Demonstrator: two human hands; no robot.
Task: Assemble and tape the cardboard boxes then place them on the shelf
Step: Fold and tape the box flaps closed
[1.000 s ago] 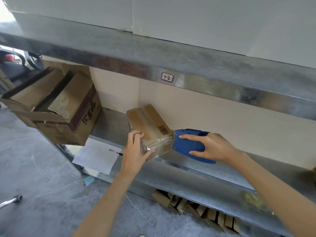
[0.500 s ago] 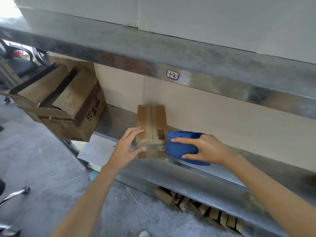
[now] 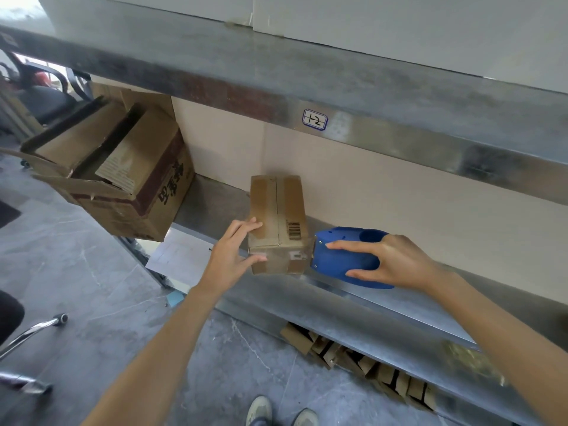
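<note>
We are judging the small cardboard box (image 3: 278, 222) on the shelf (image 3: 399, 305) light, stiff yet dentable, best held across opposite walls; the left grip (image 3: 229, 259) is clasping its near-left corner, the right grip (image 3: 392, 262) grasping the blue tape dispenser (image 3: 338, 256).

Grey marbled floor (image 3: 76, 272), beige wall (image 3: 399, 195)
</note>
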